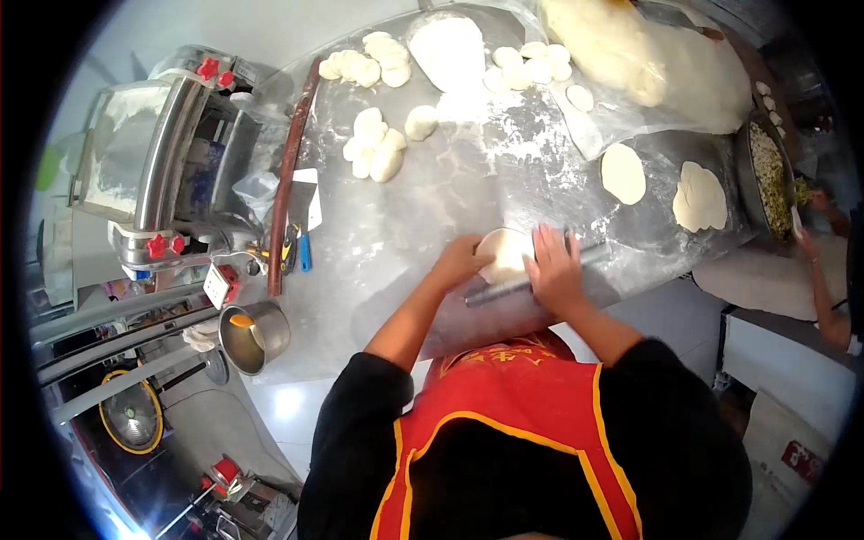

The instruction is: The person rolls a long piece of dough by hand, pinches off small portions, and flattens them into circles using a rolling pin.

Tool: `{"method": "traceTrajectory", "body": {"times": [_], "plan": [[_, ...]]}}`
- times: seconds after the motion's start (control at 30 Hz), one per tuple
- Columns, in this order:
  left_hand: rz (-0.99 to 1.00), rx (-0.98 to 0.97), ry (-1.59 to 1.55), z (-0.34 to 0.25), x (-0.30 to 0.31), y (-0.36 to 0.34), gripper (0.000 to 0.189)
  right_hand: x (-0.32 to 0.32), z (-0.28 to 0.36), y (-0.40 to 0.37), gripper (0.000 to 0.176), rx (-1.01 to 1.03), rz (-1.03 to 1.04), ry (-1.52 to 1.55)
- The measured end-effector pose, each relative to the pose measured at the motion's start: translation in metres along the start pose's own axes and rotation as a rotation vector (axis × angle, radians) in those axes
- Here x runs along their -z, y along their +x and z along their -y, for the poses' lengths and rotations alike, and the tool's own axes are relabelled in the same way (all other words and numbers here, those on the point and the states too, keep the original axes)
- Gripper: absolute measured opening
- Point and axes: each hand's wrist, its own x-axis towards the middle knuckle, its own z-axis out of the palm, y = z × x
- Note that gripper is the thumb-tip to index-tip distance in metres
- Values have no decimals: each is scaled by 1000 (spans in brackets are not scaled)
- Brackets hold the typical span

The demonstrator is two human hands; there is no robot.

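A flattened round of dough (506, 256) lies on the floured metal table (378, 270) in front of me. My left hand (461, 261) has its fingers closed on the round's left edge. Over the dough's right side, my right hand (555, 268) lies with fingers stretched out, its palm on a thin rolling pin (500, 292). The pin slants across the near edge of the dough and passes under that palm. Two rolled dough sheets, a smooth one (623, 175) and an uneven one (700, 197), lie to the right.
Dough pieces (373, 146) and a flour pile (447, 52) sit farther back. Plastic covers a big dough mass (666, 67). At left are a long wooden rod (293, 171), a scraper (315, 200), a metal pot (255, 337) and a roller machine (153, 153). Another person's hand (807, 245) is by a filling pan (767, 171).
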Motion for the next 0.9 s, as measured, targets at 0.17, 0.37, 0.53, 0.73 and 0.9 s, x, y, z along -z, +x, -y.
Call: {"method": "traceTrajectory", "body": {"times": [0.17,0.37,0.53,0.73,0.9], "plan": [[-27,-61,312,-23,-14,46,35,-37,-9,125,54,-148,32,-91],[-87,162,235,-6,3,17,33,7,8,0,60,-67,209,4],[20,9,205,2,-1,17,22,-16,6,59,56,-43,55,-26],[-11,5,363,-26,0,28,22,-26,5,83,59,-37,93,-21],[-40,21,153,25,9,-2,24,4,4,-10,61,80,145,62]]}}
